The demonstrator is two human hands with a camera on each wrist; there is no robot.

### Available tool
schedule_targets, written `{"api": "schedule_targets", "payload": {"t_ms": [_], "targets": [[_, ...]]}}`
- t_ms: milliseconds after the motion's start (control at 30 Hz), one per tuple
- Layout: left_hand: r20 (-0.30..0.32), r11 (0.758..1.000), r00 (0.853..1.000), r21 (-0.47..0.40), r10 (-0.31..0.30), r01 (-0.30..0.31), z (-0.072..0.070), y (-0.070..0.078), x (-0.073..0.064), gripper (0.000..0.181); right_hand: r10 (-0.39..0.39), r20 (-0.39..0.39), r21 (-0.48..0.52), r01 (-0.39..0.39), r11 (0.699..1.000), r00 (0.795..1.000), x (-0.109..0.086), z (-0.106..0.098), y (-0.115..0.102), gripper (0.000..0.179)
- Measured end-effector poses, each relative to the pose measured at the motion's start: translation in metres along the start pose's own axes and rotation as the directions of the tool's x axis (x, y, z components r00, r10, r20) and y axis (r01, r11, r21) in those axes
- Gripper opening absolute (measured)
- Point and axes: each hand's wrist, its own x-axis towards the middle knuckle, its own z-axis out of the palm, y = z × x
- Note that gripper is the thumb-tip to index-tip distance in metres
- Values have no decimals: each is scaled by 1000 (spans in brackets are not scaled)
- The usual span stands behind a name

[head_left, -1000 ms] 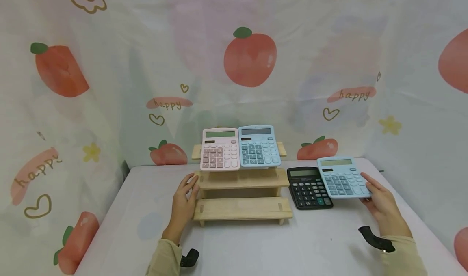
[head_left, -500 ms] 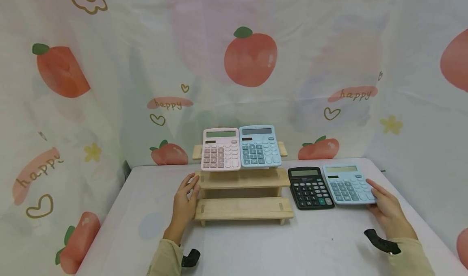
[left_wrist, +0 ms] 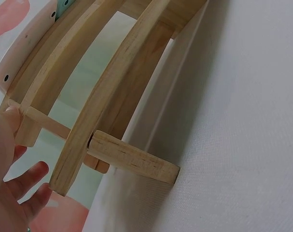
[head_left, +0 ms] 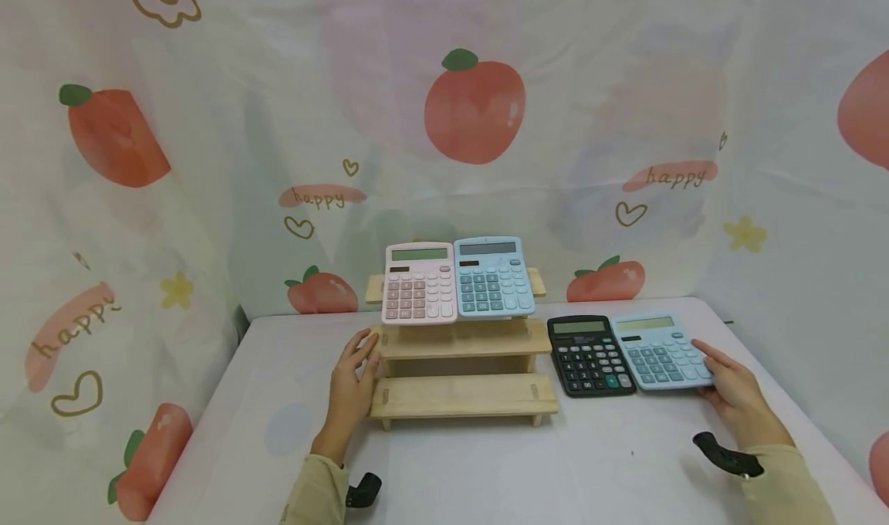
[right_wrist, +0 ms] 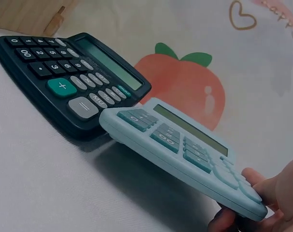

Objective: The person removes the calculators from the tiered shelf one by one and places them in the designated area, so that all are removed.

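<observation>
My right hand (head_left: pixel 739 401) pinches a light blue calculator (right_wrist: pixel 185 150) by its right edge, thumb above and fingers beneath. That calculator tilts over the table with a shadow under it, its left edge close against a black calculator (right_wrist: pixel 64 82); whether they touch I cannot tell. At the left end of a stepped wooden rack (head_left: pixel 461 397), my left hand (head_left: pixel 350 386) holds the end of the middle board, its other fingertips near the lower board (left_wrist: pixel 107 92). A pink calculator (head_left: pixel 419 284) and another blue calculator (head_left: pixel 494 278) lean side by side on the rack's upper part.
The white table (head_left: pixel 486 471) meets a fruit-printed cloth backdrop (head_left: pixel 479 193) behind the rack and on both sides. Black straps (head_left: pixel 725 457) stick out from both wrists. The black calculator lies just right of the rack.
My right hand has carried the light blue calculator right and lower, off the black one, then slightly back left against its side. The left hand and the rack stay put.
</observation>
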Motion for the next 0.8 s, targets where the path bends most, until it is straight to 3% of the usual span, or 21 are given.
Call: {"api": "schedule_targets", "payload": {"t_ms": [100,200,333,433,800], "targets": [[-3,1000,1000,-2,9,-9,0,0,0,38,12,-31,-53,-13,999,999,0,1,-3,51],[2,1000,1000,-2,4,-4,1,-1,0,38,1,-55,-184,-11,983,998,2,0,-4,52],[8,1000,1000,-7,-8,8,1,-1,0,38,-53,-56,-382,28,924,997,5,-4,-3,53],[7,1000,1000,-4,-8,8,0,0,0,39,-96,-30,-470,70,880,995,6,-6,-3,52],[20,1000,999,-11,-29,29,-2,2,-1,40,-147,-19,-615,105,782,989,4,-2,-10,56]]}}
